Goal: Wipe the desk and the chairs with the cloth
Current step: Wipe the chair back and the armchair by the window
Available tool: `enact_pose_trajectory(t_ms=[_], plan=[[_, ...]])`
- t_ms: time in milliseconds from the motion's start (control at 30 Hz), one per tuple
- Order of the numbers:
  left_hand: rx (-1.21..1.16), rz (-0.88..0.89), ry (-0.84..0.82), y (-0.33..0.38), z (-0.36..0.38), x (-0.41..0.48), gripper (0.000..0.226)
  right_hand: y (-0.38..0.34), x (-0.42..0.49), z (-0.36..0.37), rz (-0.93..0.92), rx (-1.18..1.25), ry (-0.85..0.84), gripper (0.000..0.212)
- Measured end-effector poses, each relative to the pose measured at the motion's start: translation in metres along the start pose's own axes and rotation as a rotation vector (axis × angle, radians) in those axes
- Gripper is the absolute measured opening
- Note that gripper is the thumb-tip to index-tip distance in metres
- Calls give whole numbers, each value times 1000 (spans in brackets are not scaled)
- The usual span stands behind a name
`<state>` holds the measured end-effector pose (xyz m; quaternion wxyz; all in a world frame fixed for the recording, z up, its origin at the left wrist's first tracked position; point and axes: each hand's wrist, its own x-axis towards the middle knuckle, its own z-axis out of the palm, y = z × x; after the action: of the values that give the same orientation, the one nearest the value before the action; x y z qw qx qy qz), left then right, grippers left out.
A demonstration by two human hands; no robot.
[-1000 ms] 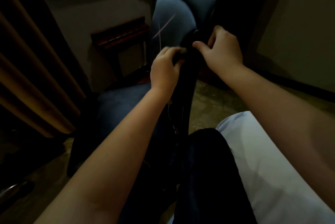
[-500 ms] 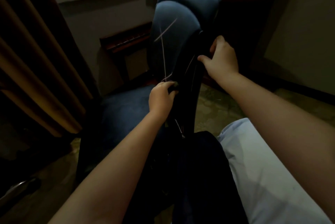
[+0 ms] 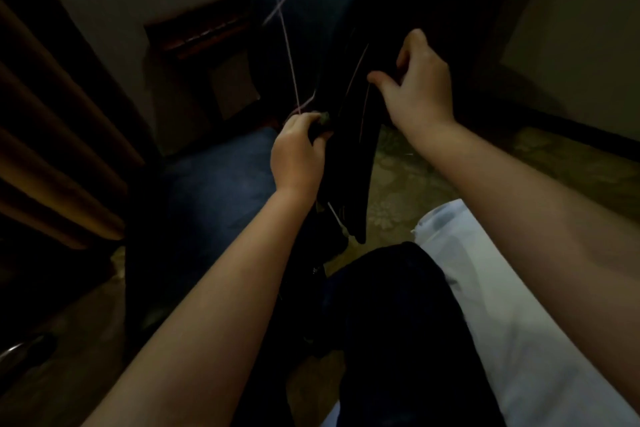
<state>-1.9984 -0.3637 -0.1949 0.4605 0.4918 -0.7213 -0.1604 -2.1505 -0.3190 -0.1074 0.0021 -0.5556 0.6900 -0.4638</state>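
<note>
A big blue chair (image 3: 214,184) fills the middle of the room. Its soft seat is low on the left, and its tall back (image 3: 304,11) goes up to the top. The back has a dark, hard side (image 3: 349,156) that faces the person. A tan curtain (image 3: 52,149) hangs on the left. The floor (image 3: 408,184) has a pale flower pattern. A brown wooden rack (image 3: 204,32) stands by the wall behind the chair.

The person's dark knee (image 3: 398,322) and white shirt (image 3: 519,322) show at the bottom. Both bare arms reach out to the chair.

The right hand (image 3: 419,84) is higher up. Its fingers curl over the far edge of the dark side and hold it. The thumb sticks out to the left.

The left hand (image 3: 298,153) is lower, just above the seat. Its fingers are curled tight around the cloth (image 3: 322,120). The cloth is a small grey lump, and it touches the dark side of the chair.
</note>
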Motion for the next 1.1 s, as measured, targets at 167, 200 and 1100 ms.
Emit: enact_pose_trajectory(t_ms=[167,200,1100], plan=[[-16,44,41,-9,10,11,28,6,15,10,-5,-9,11,29],[-23,47,45,-10,12,12,28,10,15,12,-10,-1,25,28],[-292,-289,83,-112,101,-90,15,124,-132,156,505,236,-9,37]])
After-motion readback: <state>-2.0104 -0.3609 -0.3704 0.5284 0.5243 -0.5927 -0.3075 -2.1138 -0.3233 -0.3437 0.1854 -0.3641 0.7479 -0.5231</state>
